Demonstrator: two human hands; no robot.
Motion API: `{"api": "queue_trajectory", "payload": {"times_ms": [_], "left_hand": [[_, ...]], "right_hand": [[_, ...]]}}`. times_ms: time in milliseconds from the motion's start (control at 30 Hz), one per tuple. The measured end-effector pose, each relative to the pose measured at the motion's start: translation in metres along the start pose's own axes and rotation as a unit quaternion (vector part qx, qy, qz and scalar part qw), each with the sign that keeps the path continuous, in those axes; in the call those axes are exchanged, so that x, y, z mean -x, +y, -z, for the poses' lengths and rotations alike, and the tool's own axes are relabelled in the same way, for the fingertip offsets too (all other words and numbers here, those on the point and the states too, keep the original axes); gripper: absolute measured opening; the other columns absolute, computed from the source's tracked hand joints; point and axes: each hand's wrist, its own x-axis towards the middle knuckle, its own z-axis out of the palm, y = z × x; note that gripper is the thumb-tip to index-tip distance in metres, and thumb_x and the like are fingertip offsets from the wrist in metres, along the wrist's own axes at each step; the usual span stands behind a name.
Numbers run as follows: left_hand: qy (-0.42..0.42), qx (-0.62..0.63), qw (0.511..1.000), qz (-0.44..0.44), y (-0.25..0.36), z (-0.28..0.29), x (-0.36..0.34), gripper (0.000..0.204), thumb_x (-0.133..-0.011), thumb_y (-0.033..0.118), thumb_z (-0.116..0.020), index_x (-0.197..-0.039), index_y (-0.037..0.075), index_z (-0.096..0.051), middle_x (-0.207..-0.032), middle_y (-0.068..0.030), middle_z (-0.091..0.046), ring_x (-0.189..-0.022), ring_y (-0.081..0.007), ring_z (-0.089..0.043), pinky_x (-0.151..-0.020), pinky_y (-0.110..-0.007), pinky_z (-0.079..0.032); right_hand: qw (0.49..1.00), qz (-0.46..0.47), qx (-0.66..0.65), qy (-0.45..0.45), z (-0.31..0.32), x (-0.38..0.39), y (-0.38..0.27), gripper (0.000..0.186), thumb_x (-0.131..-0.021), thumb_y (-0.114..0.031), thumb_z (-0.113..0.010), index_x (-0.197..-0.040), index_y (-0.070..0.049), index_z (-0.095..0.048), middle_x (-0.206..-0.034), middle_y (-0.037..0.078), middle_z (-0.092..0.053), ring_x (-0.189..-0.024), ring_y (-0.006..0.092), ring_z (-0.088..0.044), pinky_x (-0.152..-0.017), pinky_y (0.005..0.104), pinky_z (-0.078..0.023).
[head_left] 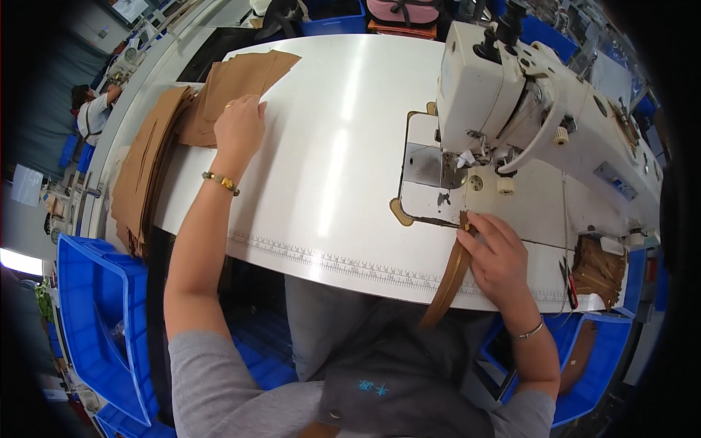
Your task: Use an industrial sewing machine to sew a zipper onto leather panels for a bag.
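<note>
My right hand (498, 261) pinches the upper end of a brown zipper strip (454, 274) just in front of the sewing machine's needle plate. The strip hangs down over the table's near edge, a lighter line running along it. At the far left my left hand (239, 130) is closed over a loose pile of brown fabric pieces (234, 77), its fingers curled at their near right edge. The fingertips are partly hidden by the hand, but they seem to grip the top piece. A white sewing machine (482, 95) stands at the right, its presser foot area beyond my right hand.
A thick stack of brown pieces (150, 164) lies along the table's left side. Red-handled snips (570, 285) and a bundle of brown strips (599, 270) are at the right. Blue bins (102, 314) stand below the table on both sides. A person (93, 113) works far left.
</note>
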Motion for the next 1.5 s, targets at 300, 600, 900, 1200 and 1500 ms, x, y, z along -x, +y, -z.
{"api": "queue_trajectory", "payload": {"times_ms": [300, 600, 900, 1200, 1500], "left_hand": [[-0.078, -0.084, 0.987, 0.115, -0.032, -0.026, -0.041, 0.019, -0.094, 0.016, -0.062, -0.091, 0.004, -0.076, -0.099, -0.0201, -0.076, -0.095, -0.0427, -0.073, -0.085, -0.052, -0.058], [0.000, 0.077, 0.986, 0.145, -0.080, -0.008, -0.052, 0.024, -0.095, 0.018, -0.067, -0.111, 0.005, -0.080, -0.103, -0.0206, -0.077, -0.097, -0.0353, -0.075, -0.086, -0.042, -0.058], [-0.116, 0.348, 0.883, 0.293, -0.111, -0.021, -0.047, 0.025, -0.104, 0.016, -0.064, -0.123, 0.004, -0.076, -0.101, -0.0042, -0.076, -0.088, -0.0142, -0.072, -0.084, -0.033, -0.062], [-0.051, -0.029, 0.968, 0.243, -0.101, -0.004, -0.042, 0.034, -0.094, 0.036, -0.077, -0.118, 0.012, -0.077, -0.112, -0.0020, -0.079, -0.100, -0.0210, -0.074, -0.083, -0.038, -0.058], [0.041, 0.039, 0.972, 0.227, -0.083, 0.003, -0.042, 0.032, -0.089, 0.040, -0.082, -0.103, 0.011, -0.081, -0.099, -0.0049, -0.079, -0.090, -0.0226, -0.076, -0.081, -0.040, -0.058]], "right_hand": [[0.999, -0.005, -0.014, -0.031, 0.001, 0.000, 0.003, 0.035, -0.073, -0.002, -0.071, -0.107, -0.007, -0.078, -0.122, 0.012, -0.073, -0.115, 0.0320, -0.067, -0.093, 0.0436, -0.057], [1.000, 0.001, -0.012, -0.015, 0.000, 0.000, 0.002, 0.037, -0.071, -0.001, -0.071, -0.107, -0.007, -0.078, -0.120, 0.012, -0.073, -0.113, 0.0315, -0.068, -0.092, 0.0428, -0.058], [1.000, 0.004, -0.010, -0.009, 0.000, 0.000, 0.001, 0.035, -0.072, -0.001, -0.072, -0.106, -0.006, -0.077, -0.119, 0.011, -0.073, -0.110, 0.0307, -0.069, -0.091, 0.0404, -0.058], [1.000, 0.000, -0.016, -0.017, 0.000, -0.001, 0.001, 0.034, -0.073, -0.002, -0.073, -0.106, -0.007, -0.077, -0.120, 0.012, -0.073, -0.109, 0.0317, -0.069, -0.089, 0.0410, -0.059], [1.000, 0.007, -0.016, -0.017, 0.000, -0.001, 0.003, 0.036, -0.072, -0.002, -0.072, -0.108, -0.008, -0.077, -0.122, 0.012, -0.072, -0.108, 0.0315, -0.069, -0.086, 0.0400, -0.059]]}}
